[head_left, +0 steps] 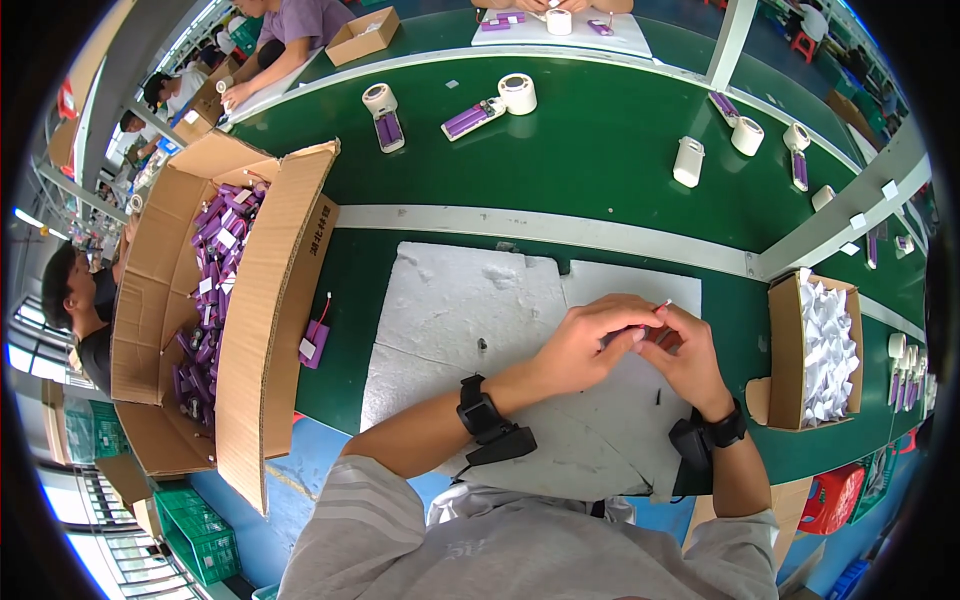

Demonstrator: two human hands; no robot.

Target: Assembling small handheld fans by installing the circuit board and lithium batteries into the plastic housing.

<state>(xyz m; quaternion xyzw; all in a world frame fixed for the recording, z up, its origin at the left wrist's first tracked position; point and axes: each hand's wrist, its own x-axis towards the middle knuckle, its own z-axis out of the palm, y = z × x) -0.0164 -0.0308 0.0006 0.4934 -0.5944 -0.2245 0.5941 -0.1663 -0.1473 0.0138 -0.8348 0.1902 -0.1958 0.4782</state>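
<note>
Over the white foam board [450, 320], my left hand [592, 340] and my right hand [688, 358] meet with their fingers closed around a small purple battery pack [618, 337]. Most of the pack is hidden by the fingers. Its white wire plug [668, 303] pokes out above the fingertips. A single purple battery pack [313, 345] with a red wire lies on the green table left of the foam. Farther left, an open cardboard box [285, 230] holds many more purple packs.
A small box [787, 350] of folded white pieces stands right of the foam. Past a pale rail [540, 225], white round-headed devices [517, 93] with purple packs lie on the green surface. A metal post [850, 220] rises at right. Co-workers [290, 35] sit across and to the left.
</note>
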